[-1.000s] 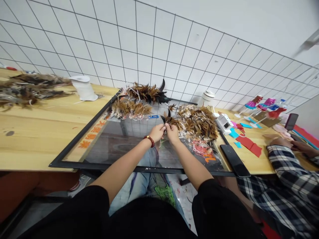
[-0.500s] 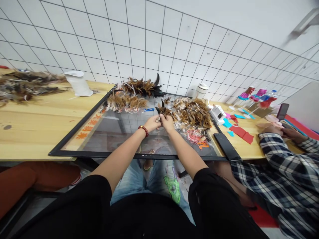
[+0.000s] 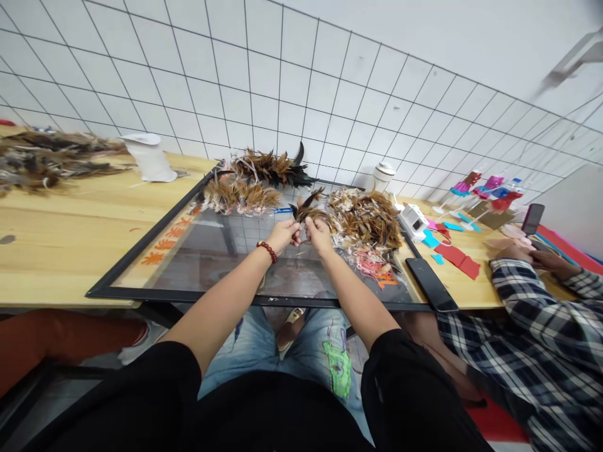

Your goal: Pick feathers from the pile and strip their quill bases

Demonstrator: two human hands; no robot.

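Observation:
My left hand (image 3: 287,235) and my right hand (image 3: 319,234) are close together over a black-framed glass panel (image 3: 211,251). A small bunch of dark brown and black feathers (image 3: 308,204) fans out from the fingers of my right hand, which pinch its base. My left fingers are closed just beside it; whatever they hold is too small to make out. Right of my hands lies a big heap of brown feathers (image 3: 372,216). Strips of brown feathers (image 3: 242,193) and black-brown feathers (image 3: 273,167) lie behind on the left. A blue cutter-like tool (image 3: 282,210) rests near my left hand.
A black phone (image 3: 431,284) lies at the panel's right edge, near a white device (image 3: 412,221) and red paper (image 3: 456,257). Someone in a plaid shirt (image 3: 532,301) sits at right. A white roll (image 3: 149,157) and more feathers (image 3: 56,157) are on the left.
My hands have moved slightly apart, the left one a little to the left. The feather bunch has stayed at the right hand. The view has shifted slightly.

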